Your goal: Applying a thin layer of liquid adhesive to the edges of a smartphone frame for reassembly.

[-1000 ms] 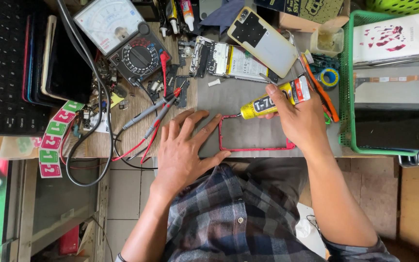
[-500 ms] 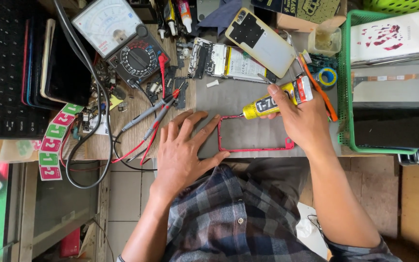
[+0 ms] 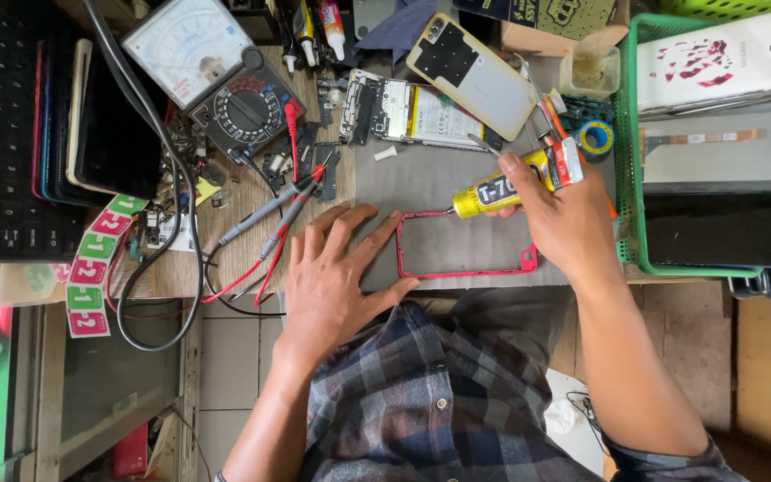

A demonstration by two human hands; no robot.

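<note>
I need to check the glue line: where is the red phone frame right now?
In the head view, the red phone frame lies flat on the grey mat, centre, between the left hand and the right hand.

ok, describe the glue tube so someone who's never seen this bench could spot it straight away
Start at the grey mat in the middle of the cluttered bench, where a thin red phone frame lies flat. The right hand holds the glue tube above the frame's upper edge, nozzle at the rail, while the left hand steadies the frame. It is the only yellow tube with a red-and-white crimped tail.
</note>
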